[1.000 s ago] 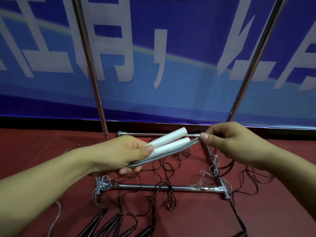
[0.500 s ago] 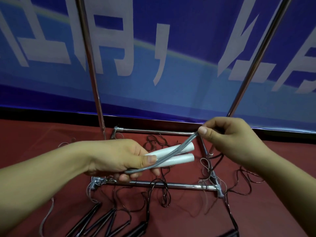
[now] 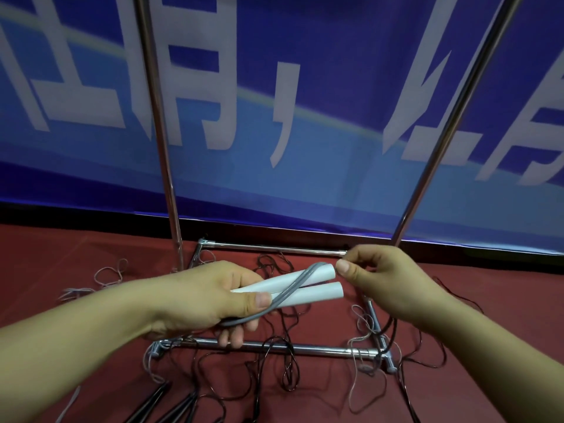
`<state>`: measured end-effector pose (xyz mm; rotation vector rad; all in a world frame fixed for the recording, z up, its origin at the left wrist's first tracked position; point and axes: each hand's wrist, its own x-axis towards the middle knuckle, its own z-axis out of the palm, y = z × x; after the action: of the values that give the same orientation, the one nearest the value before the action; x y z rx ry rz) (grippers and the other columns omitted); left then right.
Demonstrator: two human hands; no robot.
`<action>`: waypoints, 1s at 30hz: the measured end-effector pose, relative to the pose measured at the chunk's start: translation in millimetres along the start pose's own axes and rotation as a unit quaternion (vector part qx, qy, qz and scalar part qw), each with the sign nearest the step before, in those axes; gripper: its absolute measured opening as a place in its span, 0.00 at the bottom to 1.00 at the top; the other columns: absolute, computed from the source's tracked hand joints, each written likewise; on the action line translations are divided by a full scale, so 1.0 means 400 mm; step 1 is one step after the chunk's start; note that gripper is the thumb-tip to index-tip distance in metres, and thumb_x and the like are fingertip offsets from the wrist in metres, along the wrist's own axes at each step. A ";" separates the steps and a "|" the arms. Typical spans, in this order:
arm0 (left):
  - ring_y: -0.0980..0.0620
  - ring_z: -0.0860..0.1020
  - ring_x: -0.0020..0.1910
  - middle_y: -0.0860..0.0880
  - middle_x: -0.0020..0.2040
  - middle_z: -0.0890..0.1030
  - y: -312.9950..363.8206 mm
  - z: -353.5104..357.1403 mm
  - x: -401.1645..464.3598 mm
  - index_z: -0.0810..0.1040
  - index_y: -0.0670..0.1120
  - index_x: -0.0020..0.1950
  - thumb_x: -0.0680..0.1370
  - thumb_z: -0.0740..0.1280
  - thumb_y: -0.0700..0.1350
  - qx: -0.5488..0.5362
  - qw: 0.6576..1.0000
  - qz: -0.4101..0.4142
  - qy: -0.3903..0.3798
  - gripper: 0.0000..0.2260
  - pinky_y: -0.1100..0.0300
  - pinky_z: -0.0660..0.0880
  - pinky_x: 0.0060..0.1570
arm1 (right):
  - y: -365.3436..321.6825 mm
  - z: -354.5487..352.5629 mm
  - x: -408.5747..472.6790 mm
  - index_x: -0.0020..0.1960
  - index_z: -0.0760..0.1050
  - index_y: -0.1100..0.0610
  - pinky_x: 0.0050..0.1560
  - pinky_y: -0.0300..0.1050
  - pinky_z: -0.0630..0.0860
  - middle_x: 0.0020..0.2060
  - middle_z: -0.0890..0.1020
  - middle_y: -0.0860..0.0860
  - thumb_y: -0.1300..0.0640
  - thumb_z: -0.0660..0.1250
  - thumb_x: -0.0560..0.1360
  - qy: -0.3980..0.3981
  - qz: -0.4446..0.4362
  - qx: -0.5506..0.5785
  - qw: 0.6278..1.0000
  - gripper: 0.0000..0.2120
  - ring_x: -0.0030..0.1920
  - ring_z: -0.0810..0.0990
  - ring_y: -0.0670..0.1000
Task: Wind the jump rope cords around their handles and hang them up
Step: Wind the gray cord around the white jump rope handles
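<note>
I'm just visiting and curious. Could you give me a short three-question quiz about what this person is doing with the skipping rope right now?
1. True or false: the left hand grips two white handles side by side.
2. What colour is the cord crossing the handles? A red, B grey, C yellow.
3. Fill in: the metal rack stands on a ___ floor.

Key: 1 true. 2 B; it runs slantwise over both handles and around their far end beside the right hand, whose fingers are curled there. 3 red; thin dark cords lie tangled on it.

A blue banner (image 3: pixel 305 87) with white characters is hanging behind a chrome rack frame (image 3: pixel 274 349), which is standing on red carpet (image 3: pixel 61 254).
</note>
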<state>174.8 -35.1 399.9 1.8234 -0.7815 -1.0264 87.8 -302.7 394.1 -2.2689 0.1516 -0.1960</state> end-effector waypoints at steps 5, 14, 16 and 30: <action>0.57 0.70 0.25 0.53 0.31 0.78 -0.004 0.004 0.009 0.80 0.54 0.36 0.83 0.64 0.48 0.000 0.997 0.005 0.077 0.16 0.64 0.66 0.28 | -0.002 0.018 -0.002 0.41 0.80 0.53 0.28 0.33 0.64 0.24 0.72 0.42 0.48 0.66 0.79 -0.032 0.013 -0.046 0.998 0.12 0.25 0.66 0.41; 0.56 0.66 0.26 0.48 0.34 0.75 -0.016 0.007 0.030 0.82 0.53 0.37 0.82 0.64 0.48 -0.091 0.984 0.021 0.150 0.15 0.66 0.63 0.28 | -0.026 0.050 -0.011 0.54 0.83 0.50 0.35 0.45 0.69 0.29 0.66 0.48 0.55 0.63 0.82 -0.121 0.117 0.118 0.979 0.10 0.31 0.64 0.49; 0.56 0.65 0.26 0.47 0.34 0.74 -0.026 0.002 0.039 0.83 0.52 0.37 0.83 0.64 0.48 -0.096 0.979 0.020 0.177 0.15 0.65 0.63 0.28 | -0.033 0.052 -0.010 0.55 0.83 0.47 0.37 0.45 0.71 0.29 0.66 0.46 0.56 0.63 0.82 -0.117 0.141 0.142 0.973 0.11 0.32 0.65 0.48; 0.59 0.65 0.20 0.51 0.30 0.76 -0.063 -0.022 0.084 0.84 0.46 0.48 0.82 0.66 0.51 -0.026 0.944 -0.033 0.328 0.12 0.62 0.62 0.26 | -0.071 0.065 -0.028 0.37 0.76 0.51 0.33 0.43 0.68 0.29 0.71 0.49 0.51 0.67 0.80 -0.123 0.157 0.102 0.975 0.13 0.32 0.69 0.51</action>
<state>200.7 -48.9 368.4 1.9809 -0.2819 -0.4105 83.2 -263.1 398.1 -2.0120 0.3396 0.2264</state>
